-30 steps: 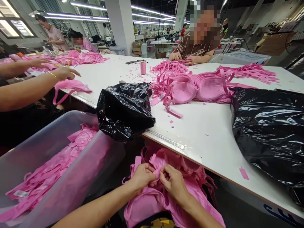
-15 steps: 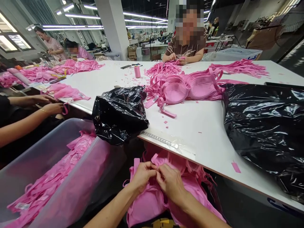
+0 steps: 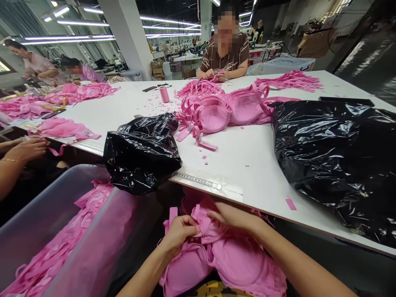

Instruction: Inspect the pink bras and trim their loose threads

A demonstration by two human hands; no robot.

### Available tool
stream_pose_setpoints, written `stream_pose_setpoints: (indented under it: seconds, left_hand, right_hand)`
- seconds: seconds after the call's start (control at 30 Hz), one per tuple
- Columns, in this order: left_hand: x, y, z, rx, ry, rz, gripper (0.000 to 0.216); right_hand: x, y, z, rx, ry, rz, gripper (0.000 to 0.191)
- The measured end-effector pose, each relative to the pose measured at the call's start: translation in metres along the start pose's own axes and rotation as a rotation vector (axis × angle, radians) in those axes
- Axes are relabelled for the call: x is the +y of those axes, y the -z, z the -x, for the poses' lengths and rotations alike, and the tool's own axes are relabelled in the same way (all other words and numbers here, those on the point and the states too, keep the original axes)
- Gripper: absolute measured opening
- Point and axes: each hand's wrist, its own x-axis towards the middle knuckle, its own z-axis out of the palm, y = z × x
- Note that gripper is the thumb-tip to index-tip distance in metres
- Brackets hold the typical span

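A pink bra (image 3: pixel 208 227) is bunched up between my two hands, just below the table's front edge. My left hand (image 3: pixel 179 234) pinches its edge between thumb and fingers. On the other side my right hand (image 3: pixel 230 215) grips the fabric, thumb in front and the other fingers hidden by the cloth. More pink bra cups (image 3: pixel 244 262) lie in my lap under both hands; where one garment ends and another begins I cannot tell.
A plastic tub (image 3: pixel 114 231) of pink bras stands at left. Black plastic bags (image 3: pixel 142 152) (image 3: pixel 334 161) lie on the white table (image 3: pixel 256 165), with stacked bras (image 3: pixel 213 117), a thread spool (image 3: pixel 164 94) and a measuring tape (image 3: pixel 198 180). Co-workers handle pink pieces at left and opposite.
My hands, earlier together at one spot on the bra, are now apart. The right one has moved up and right over the fabric. The whole view has shifted a little.
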Motion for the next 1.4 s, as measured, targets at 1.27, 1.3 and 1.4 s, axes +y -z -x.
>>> stream_pose_setpoints:
  seconds: [1.27, 1.3, 1.4]
  left_hand:
    - [-0.018, -0.018, -0.001, 0.110, -0.121, 0.049, 0.021]
    - [-0.018, -0.019, -0.001, 0.136, -0.157, 0.027, 0.020]
    - [-0.017, -0.021, -0.002, 0.242, -0.257, -0.046, 0.021]
  right_hand:
    - [-0.036, -0.083, 0.033, 0.373, -0.265, -0.096, 0.019]
    - [-0.036, -0.086, 0.032, 0.378, -0.255, -0.118, 0.019]
    - [-0.035, -0.087, 0.029, 0.399, -0.240, -0.168, 0.021]
